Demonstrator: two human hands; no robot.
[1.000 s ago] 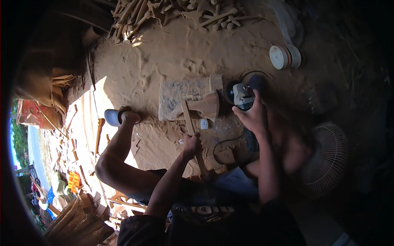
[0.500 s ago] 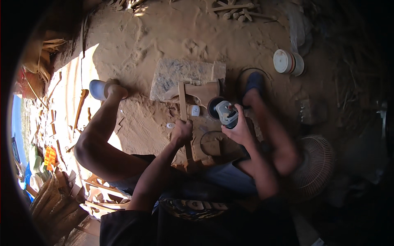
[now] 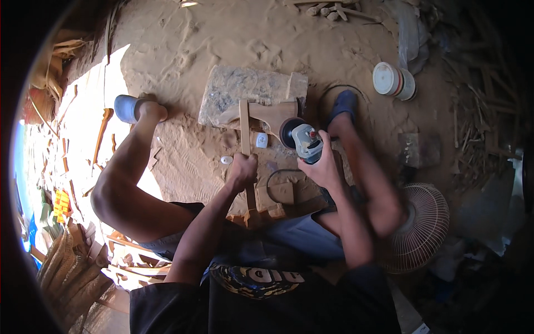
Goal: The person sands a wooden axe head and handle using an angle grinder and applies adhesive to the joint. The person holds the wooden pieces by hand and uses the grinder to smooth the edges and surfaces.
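My left hand (image 3: pixel 243 170) is closed around a long, thin wooden strip (image 3: pixel 245 125) that lies upright in view, its far end crossing a curved wooden piece (image 3: pixel 268 118). That piece rests against the near side of a dusty stone block (image 3: pixel 239 83). In my right hand (image 3: pixel 324 167) is a grey angle grinder (image 3: pixel 307 142). Its round dark disc (image 3: pixel 288 132) is at the right end of the curved piece; whether the two touch is hard to tell. A small white-and-blue box (image 3: pixel 262 140) and a small white round item (image 3: pixel 226 160) lie by the strip.
Sandy ground surrounds my feet in blue clogs (image 3: pixel 127 108). A white bucket (image 3: pixel 387 79) lies at the far right. A wire fan guard (image 3: pixel 420 228) stands beside my right knee. Wood scraps (image 3: pixel 103 136) lie in the sunlit left, and a black cord (image 3: pixel 271 181) loops near wooden blocks (image 3: pixel 279 193).
The whole view has shifted slightly, so the ground sits higher. My hands keep their grips on the strip and grinder, and the disc stays at the curved piece's right end.
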